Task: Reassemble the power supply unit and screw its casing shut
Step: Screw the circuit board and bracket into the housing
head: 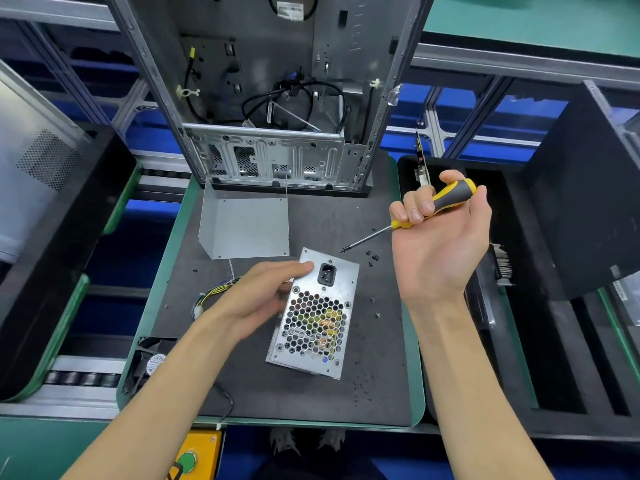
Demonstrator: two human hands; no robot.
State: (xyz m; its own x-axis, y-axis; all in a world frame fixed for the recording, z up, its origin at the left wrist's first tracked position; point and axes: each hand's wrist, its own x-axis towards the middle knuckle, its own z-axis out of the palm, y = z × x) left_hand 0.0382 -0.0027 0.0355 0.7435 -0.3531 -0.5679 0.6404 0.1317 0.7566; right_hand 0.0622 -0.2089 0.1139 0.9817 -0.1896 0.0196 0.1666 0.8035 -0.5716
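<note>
The power supply unit [317, 317] stands tilted on the dark mat, its honeycomb grille and black power socket facing up. My left hand [261, 296] grips its left side and top edge. Its bundle of yellow and black cables [213, 294] trails out to the left behind my hand. My right hand [440, 237] is raised to the right of the unit, palm up, fingers curled around a yellow-and-black screwdriver [440, 202] whose tip points down-left toward the unit's top corner. The bent metal cover plate [247, 226] lies behind the unit. A few small black screws [372, 257] lie near the screwdriver tip.
An open computer case [273, 98] stands upright at the back of the green-edged tray [415, 393]. A small black fan [152, 363] sits at the tray's front-left corner. Loose screws [375, 308] dot the mat. Black foam trays [554, 341] flank the right; a yellow button box [195, 455] is below.
</note>
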